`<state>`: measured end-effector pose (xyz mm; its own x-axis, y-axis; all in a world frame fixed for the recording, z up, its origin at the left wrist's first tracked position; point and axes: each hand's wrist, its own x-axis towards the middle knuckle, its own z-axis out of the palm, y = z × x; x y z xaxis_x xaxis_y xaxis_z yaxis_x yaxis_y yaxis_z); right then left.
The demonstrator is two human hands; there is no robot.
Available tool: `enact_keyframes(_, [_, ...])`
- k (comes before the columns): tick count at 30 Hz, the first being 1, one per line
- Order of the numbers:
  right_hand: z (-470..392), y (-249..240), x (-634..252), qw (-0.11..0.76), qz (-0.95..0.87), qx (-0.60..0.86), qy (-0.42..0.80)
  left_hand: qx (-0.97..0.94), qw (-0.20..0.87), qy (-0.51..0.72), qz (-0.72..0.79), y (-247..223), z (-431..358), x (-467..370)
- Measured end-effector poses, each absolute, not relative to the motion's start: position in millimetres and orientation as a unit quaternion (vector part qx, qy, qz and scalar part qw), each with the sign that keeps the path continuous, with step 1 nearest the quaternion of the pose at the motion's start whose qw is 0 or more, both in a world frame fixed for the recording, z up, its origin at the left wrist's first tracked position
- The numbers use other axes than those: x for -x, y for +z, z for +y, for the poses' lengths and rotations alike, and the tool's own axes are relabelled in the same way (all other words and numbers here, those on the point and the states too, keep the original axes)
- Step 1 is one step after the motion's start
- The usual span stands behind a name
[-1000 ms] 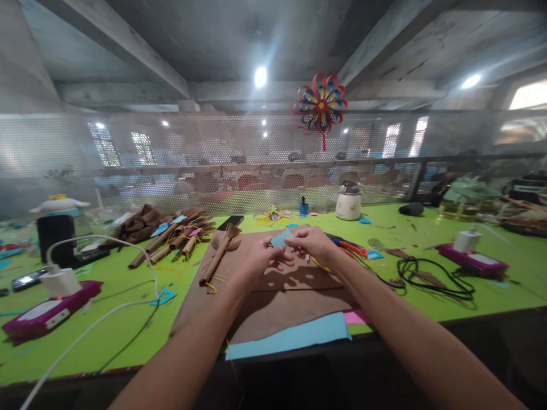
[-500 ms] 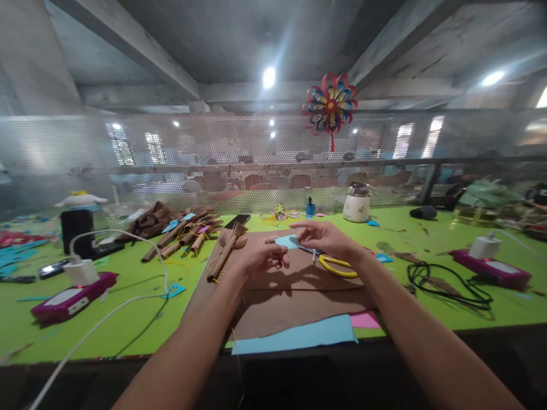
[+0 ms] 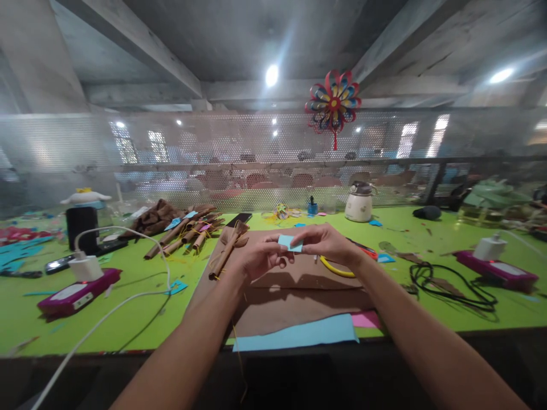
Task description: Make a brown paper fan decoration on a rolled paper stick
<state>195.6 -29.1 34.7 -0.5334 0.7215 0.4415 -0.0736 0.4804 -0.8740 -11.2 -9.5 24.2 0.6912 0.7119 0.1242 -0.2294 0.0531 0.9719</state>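
- Your left hand and right hand meet above the brown paper sheet, and the fingers of both pinch a small blue paper slip between them, held up off the sheet.
- The slip is tiny and thin: pull your two pinches apart unevenly and it probably tears or creases.
- Loosen either pinch and it likely drops onto the brown sheet below your fingers, or slides towards the blue paper strip nearer you, where it is hard to spot.
- The yellow-handled scissors lie just beneath your right fingers; lower that hand carelessly and you may knock them. I cannot tell whether their blades are closed.
- The rolled brown bundle lies just left of your left fingers; a sideways sweep may nudge it.
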Motion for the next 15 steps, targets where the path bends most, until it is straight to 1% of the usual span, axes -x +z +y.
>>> enact_keyframes(4, [-17.7, 24.9, -196.2, 0.459, -0.753, 0.252, 0.398, -0.581, 0.682, 0.386, 0.221, 23.8, -8.8, 6.5])
enact_keyframes(9, [-13.1, 20.9, -194.5, 0.460, -0.773, 0.293, 0.324, -0.581, 0.659, 0.415, 0.236, 17.1, -2.9, 2.7])
enact_keyframes(15, [-13.8, 21.1, -191.6, 0.470, -0.766, 0.324, 0.295, -0.604, 0.617, 0.435, 0.255, 13.7, -5.2, -3.5])
